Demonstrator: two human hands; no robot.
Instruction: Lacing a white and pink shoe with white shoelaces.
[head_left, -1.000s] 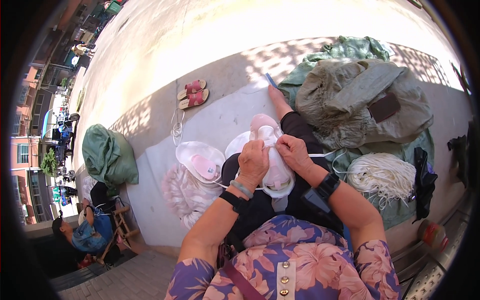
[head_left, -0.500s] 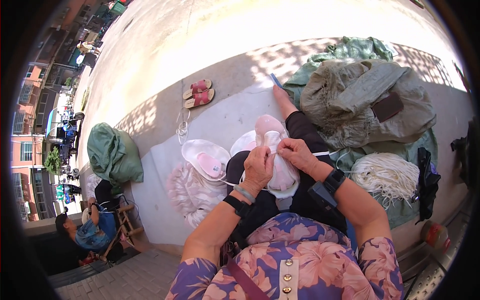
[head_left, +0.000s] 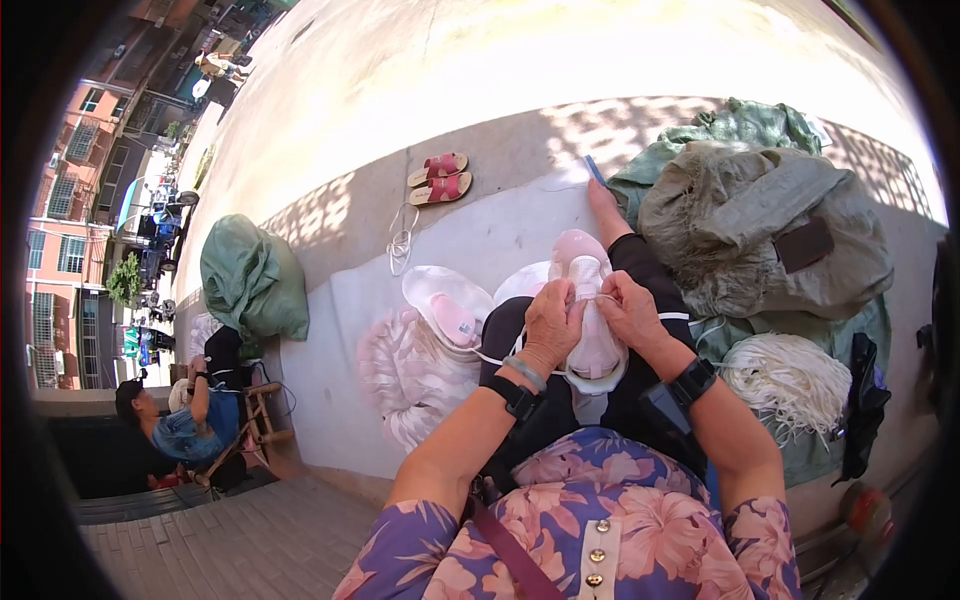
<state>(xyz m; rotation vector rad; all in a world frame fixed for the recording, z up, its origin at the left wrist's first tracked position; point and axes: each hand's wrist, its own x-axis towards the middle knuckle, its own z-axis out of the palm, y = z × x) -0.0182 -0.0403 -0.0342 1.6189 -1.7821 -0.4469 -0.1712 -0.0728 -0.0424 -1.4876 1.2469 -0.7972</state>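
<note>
A pink and white shoe (head_left: pixel 598 345) rests on my lap, its toe pointing away from me. My left hand (head_left: pixel 550 328) lies over the shoe's left side, fingers pinched on a white shoelace near the tongue. Just right of it, my right hand (head_left: pixel 634 312) pinches the shoelace as well, thumb and forefinger together over the lace opening. Loose ends of the shoelace trail out to both sides, across my knees. Beside my left knee lies another white shoe (head_left: pixel 452 306) with a pink insole. Part of one more white piece shows behind my left knee.
A pale pink and white stacked bundle (head_left: pixel 405 375) lies left on the white sheet (head_left: pixel 330 400). Right are a heap of white laces (head_left: pixel 785 385) and large grey-green sacks (head_left: pixel 760 215). Red sandals (head_left: pixel 440 180), a green sack (head_left: pixel 252 275) and a seated person (head_left: pixel 190 425) are farther off.
The whole view has shifted, so the scene sits farther right in the picture. Both hands stay at the shoe's lacing, with small finger movements on the shoelace.
</note>
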